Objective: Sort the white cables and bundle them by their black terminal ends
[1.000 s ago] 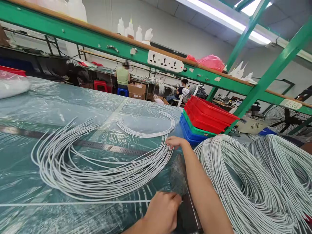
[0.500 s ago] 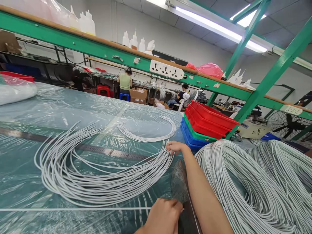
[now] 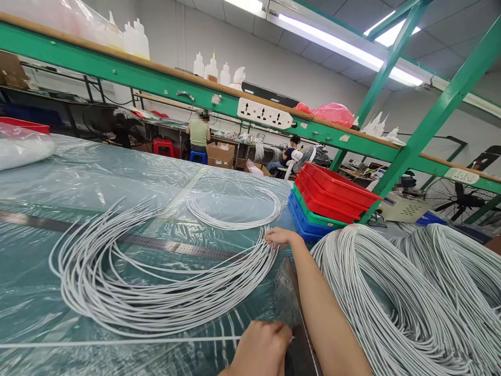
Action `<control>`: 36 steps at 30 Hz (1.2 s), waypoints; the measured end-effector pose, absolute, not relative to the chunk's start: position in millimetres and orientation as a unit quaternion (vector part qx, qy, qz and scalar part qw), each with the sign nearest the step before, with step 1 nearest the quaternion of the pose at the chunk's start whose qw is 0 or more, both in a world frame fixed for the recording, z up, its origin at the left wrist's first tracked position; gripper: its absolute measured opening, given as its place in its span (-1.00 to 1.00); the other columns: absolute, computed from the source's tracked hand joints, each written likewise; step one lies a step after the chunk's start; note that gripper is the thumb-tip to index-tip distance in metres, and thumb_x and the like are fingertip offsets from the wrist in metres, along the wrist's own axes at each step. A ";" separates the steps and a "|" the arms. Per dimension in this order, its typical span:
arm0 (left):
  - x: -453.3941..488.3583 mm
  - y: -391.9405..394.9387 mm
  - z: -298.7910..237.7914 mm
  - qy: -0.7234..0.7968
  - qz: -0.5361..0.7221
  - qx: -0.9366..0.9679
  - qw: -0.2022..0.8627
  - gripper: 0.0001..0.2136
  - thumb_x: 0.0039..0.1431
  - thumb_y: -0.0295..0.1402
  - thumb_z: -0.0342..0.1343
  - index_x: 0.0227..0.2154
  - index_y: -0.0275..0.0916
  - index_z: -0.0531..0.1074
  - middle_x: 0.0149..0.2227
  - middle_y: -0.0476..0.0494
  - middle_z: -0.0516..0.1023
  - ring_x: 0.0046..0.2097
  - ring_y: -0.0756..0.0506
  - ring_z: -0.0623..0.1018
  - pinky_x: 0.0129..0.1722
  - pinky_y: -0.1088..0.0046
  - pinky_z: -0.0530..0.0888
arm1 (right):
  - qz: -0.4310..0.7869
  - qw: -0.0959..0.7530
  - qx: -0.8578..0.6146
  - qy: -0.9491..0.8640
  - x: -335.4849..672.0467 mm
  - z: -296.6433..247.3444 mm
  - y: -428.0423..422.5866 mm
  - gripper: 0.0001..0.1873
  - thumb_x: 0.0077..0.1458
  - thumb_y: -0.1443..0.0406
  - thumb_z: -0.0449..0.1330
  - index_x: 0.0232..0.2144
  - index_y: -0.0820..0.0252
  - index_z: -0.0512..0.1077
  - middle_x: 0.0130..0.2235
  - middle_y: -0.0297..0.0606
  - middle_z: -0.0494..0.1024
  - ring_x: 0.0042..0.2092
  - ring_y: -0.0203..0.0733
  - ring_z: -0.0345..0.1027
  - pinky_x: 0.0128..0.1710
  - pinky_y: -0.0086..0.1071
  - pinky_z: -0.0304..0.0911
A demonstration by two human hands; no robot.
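Observation:
My left hand is closed around a single white cable, which runs taut to the left edge of the view. Beside that hand stands a dark metal block with a worn face. My right hand reaches past the block, its fingers bent over the right end of a loosely curved bundle of white cables. Its fingertips are partly hidden among the cable ends. Under the bundle, a steel ruler lies across the plastic-covered table.
A smaller cable coil lies behind the bundle. Stacked red, green and blue trays stand beyond my right hand. Large cable coils fill the right side. A green shelf beam crosses overhead, and other people sit in the background.
The view has shifted slightly. The held cable's far left part sits a little lower in view. Both hands keep nearly the same places and holds.

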State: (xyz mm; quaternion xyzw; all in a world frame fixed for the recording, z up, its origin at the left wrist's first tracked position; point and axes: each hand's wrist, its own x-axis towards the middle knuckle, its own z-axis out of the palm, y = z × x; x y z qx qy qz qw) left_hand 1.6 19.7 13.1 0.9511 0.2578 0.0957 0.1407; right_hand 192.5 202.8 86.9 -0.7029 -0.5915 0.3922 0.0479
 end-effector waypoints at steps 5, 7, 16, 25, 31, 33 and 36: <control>2.6 19.9 8.5 0.258 0.105 0.950 0.143 -0.90 0.21 -0.43 0.02 -0.40 -0.22 0.41 -0.40 -0.09 0.55 -0.42 -0.10 0.55 -0.55 0.39 0.09 | 0.392 0.051 -0.703 -0.591 192.3 87.0 202.7 -0.74 0.21 0.20 0.19 -0.09 0.18 0.45 0.02 -0.13 0.52 -0.17 -0.12 0.54 -0.30 -0.39 0.40; 3.0 19.7 8.7 0.257 0.103 0.950 0.144 -0.90 0.22 -0.43 0.03 -0.40 -0.22 0.41 -0.40 -0.09 0.56 -0.41 -0.11 0.56 -0.55 0.38 0.08 | 0.392 0.053 -0.704 -0.590 191.8 86.7 202.8 -0.76 0.20 0.20 0.19 -0.12 0.19 0.46 0.01 -0.13 0.52 -0.18 -0.13 0.54 -0.30 -0.40 0.40; -1.6 22.7 11.6 0.252 0.094 0.949 0.163 -0.89 0.27 -0.39 0.04 -0.36 -0.21 0.44 -0.35 -0.07 0.61 -0.39 -0.08 0.57 -0.53 0.44 0.10 | 0.399 0.073 -0.704 -0.583 189.8 87.6 197.7 -0.81 0.24 0.26 0.14 -0.14 0.20 0.45 -0.03 -0.14 0.53 -0.21 -0.15 0.52 -0.32 -0.39 0.36; -30.9 71.2 47.1 0.345 0.349 0.819 0.298 -0.86 0.23 -0.46 -0.05 -0.23 -0.16 0.37 -0.57 0.13 0.30 -0.54 0.04 0.26 -0.50 0.50 0.09 | 0.563 0.150 -0.538 -0.609 166.8 94.0 179.4 -0.69 0.21 0.05 0.19 -0.29 0.19 0.38 -0.36 -0.31 0.51 -0.35 -0.23 0.48 -0.27 -0.37 0.37; -47.5 122.8 65.9 0.398 0.482 0.687 0.371 -0.86 0.20 -0.46 -0.07 -0.18 -0.20 0.23 -0.58 0.17 0.27 -0.54 0.04 0.23 -0.49 0.53 0.13 | 0.686 0.237 -0.331 -0.603 146.7 106.8 173.0 -0.59 0.09 -0.03 0.33 -0.27 0.19 0.46 -0.32 -0.23 0.55 -0.31 -0.18 0.47 -0.19 -0.30 0.34; -42.3 126.6 61.4 0.377 0.504 0.661 0.409 -0.89 0.22 -0.42 -0.06 -0.19 -0.19 0.22 -0.53 0.11 0.38 -0.51 0.04 0.32 -0.47 0.55 0.22 | 0.691 0.223 -0.323 -0.607 142.6 106.3 169.1 -0.60 0.09 0.00 0.35 -0.22 0.17 0.48 -0.29 -0.23 0.56 -0.29 -0.18 0.46 -0.19 -0.32 0.33; -28.1 124.6 48.8 0.350 0.521 0.642 0.441 -0.90 0.27 -0.33 -0.05 -0.19 -0.18 0.23 -0.45 0.01 0.50 -0.43 0.00 0.49 -0.41 0.52 0.37 | 0.672 0.200 -0.347 -0.623 142.5 100.9 164.2 -0.62 0.05 0.01 0.38 -0.25 0.16 0.51 -0.36 -0.26 0.52 -0.34 -0.21 0.42 -0.25 -0.35 0.33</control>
